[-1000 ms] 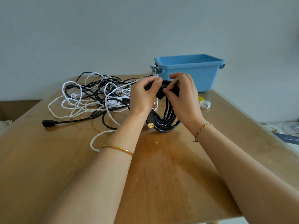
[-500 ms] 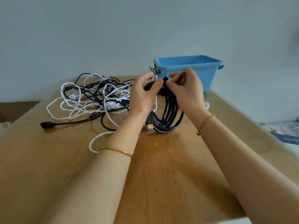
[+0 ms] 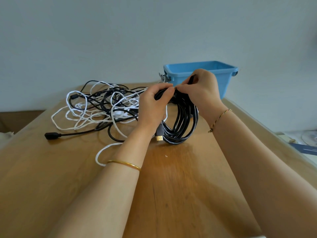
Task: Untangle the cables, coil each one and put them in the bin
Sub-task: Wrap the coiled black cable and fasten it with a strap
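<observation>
The left hand [image 3: 154, 105] grips the top of the black coil [image 3: 181, 127], fingers curled over the bunched loops and the thumb laid along them. The right hand [image 3: 201, 93] meets it fingertip to fingertip at that same spot. Its fingers are curled round the loops and pinch a short black end piece [image 3: 191, 78] that sticks up above the knuckles; whether this is a plug or a strap I cannot tell. A thin gold bangle [image 3: 124, 164] sits on the left forearm, and a braided bracelet [image 3: 218, 117] on the right wrist.

The coil hangs upright from both hands as a narrow oval of several turns, and its lower bend reaches the wooden table [image 3: 171, 194]. A gold-tipped plug [image 3: 159, 138] pokes out at the coil's lower left, just beside the left wrist.

To the left of the hands lies the tangle [image 3: 106, 105] — white and black cables looped through one another across the far left part of the table. One black lead runs out of it toward the left edge and ends in a black socket [image 3: 50, 135], while a single white loop [image 3: 103, 152] trails toward the near side, under the left forearm.

Behind the right hand stands the blue bin [image 3: 224, 86], at the far right corner of the table against the pale wall [image 3: 120, 40] — its inside is mostly out of sight.
</observation>
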### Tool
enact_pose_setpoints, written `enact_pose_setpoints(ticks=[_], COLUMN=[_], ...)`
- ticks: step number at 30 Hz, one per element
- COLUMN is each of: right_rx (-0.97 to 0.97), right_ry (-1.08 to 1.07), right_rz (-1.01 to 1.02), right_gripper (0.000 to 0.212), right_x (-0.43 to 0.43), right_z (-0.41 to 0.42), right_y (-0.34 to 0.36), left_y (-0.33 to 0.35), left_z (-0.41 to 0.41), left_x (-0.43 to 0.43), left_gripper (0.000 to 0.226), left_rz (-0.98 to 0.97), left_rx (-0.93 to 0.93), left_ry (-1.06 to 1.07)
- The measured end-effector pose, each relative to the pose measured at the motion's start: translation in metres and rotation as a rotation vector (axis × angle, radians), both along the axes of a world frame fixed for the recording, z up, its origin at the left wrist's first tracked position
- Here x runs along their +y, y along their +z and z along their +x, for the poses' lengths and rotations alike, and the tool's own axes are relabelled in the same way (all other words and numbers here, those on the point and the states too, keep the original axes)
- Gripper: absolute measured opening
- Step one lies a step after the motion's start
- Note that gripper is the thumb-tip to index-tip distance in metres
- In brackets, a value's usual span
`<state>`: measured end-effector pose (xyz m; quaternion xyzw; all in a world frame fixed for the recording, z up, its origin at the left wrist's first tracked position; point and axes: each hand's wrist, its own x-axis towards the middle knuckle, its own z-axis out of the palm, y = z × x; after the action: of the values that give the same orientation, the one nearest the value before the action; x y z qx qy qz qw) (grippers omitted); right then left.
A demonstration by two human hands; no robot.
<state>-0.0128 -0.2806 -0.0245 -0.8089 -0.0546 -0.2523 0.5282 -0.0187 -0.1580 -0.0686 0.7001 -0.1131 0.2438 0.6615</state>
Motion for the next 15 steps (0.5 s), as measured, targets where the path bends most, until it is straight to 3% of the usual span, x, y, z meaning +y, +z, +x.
enact_pose_setpoints(ticks=[8, 15], right_rx=[-0.005, -0.179], right_ry=[0.026, -0.028], right_rz=[-0.038, -0.09], right_gripper=[0.025, 0.025], right_x=[-0.003, 0.0], right_z=[0.003, -0.001], right_y=[0.008, -0.002], left_y=[0.003, 0.024], left_z=[-0.005, -0.004], left_x=[0.0, 0.01], left_gripper=[0.018, 0.022], left_rz=[0.056, 0.211], left_rx=[0.014, 0.24], left_ry=[0.012, -0.098])
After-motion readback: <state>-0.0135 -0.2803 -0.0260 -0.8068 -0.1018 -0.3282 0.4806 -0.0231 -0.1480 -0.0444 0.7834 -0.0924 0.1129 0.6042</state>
